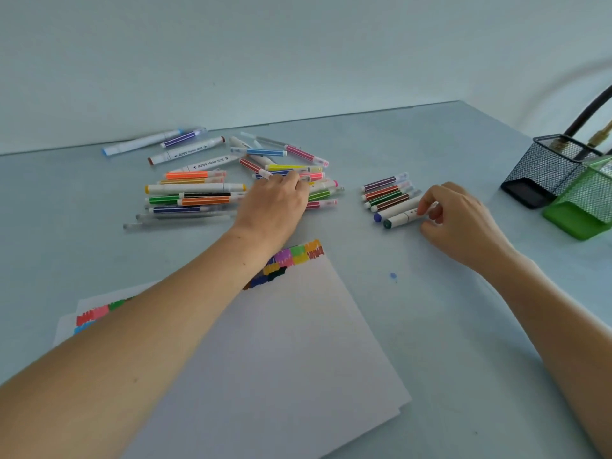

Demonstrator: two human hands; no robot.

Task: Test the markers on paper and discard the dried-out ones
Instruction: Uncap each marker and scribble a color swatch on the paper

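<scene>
A loose pile of markers (212, 190) lies across the middle and upper left of the frame on the pale surface (430, 326). The left hand (275, 203) reaches into the right end of that pile, palm down, its fingers bent over a few markers; whether it actually grips one cannot be told, since the hand hides what lies under it. To the right of centre a small row of markers (385, 193) lies side by side, apart from the pile. The right hand (460, 217) rests beside this row, its curled fingers pinching the end of a white marker with a dark green cap (399, 220), the nearest one in the row. A sheet of paper (281, 342) fills the lower middle, with colour patches (294, 260) at its top edge, partly hidden by the left forearm. At the right edge stand a black mesh holder (543, 173) and a green mesh holder (586, 207), touching each other.
</scene>
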